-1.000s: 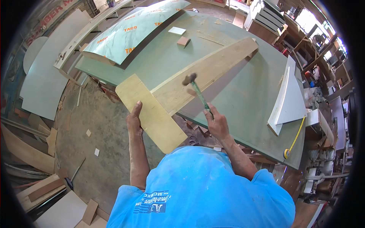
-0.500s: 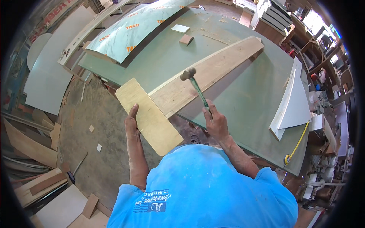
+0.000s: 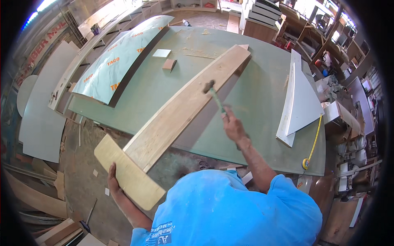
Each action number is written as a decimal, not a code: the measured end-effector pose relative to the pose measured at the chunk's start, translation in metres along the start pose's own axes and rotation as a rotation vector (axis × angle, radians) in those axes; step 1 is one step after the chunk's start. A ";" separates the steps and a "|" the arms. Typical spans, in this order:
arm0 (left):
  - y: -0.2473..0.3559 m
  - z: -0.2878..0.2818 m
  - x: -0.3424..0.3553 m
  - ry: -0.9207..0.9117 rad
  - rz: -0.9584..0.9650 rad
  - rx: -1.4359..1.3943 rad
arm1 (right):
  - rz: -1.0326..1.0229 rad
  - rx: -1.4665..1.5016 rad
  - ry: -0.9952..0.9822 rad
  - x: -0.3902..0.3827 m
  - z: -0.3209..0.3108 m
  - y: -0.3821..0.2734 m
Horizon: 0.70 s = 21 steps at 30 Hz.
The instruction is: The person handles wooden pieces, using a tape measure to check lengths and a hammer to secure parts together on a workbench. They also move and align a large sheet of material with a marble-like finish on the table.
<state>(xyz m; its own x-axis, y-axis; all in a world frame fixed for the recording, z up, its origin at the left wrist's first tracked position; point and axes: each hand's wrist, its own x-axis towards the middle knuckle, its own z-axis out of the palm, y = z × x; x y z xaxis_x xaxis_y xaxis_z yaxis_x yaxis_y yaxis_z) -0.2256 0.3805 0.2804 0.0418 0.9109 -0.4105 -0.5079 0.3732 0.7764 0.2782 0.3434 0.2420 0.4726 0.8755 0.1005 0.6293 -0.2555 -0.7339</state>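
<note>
My right hand (image 3: 234,128) is wrapped round the green handle of a hammer (image 3: 209,87), whose dark head is over the middle of a long wooden board (image 3: 184,106). That board lies slantwise across the table, its near end sticking out past the edge. Against this end stands a pale plywood panel (image 3: 129,174) with rounded corners, set crosswise. My left hand (image 3: 117,182) grips the panel at its outer side, thumb or fingers showing at the edge and the rest hidden behind it.
The greenish table (image 3: 254,102) carries a curved marble-patterned panel (image 3: 117,61) at left, a small white tile (image 3: 161,53) and a wood block (image 3: 169,65). To the right lie a white curved piece (image 3: 301,102) and a yellow tape measure (image 3: 305,163). Offcuts (image 3: 37,192) litter the floor at left.
The view has shifted, so the board and panel appear further left and lower. The hammer now hangs further along the board, away from the panel. Both hands keep their holds.
</note>
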 end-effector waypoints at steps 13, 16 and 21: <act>-0.011 -0.052 -0.048 0.247 0.019 -0.008 | -0.105 0.071 0.504 0.144 -0.036 -0.001; -0.012 -0.049 -0.047 0.280 0.015 -0.007 | 0.045 -0.179 0.280 0.167 -0.001 0.051; -0.017 -0.040 -0.051 0.233 0.039 -0.064 | -0.019 -0.329 0.181 0.183 -0.010 0.061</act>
<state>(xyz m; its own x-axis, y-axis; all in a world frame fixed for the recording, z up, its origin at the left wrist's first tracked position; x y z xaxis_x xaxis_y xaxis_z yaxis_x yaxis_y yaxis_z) -0.2538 0.3201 0.2689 -0.1748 0.8561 -0.4863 -0.5588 0.3203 0.7649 0.4094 0.4836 0.2221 0.5419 0.8024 0.2501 0.7895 -0.3839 -0.4789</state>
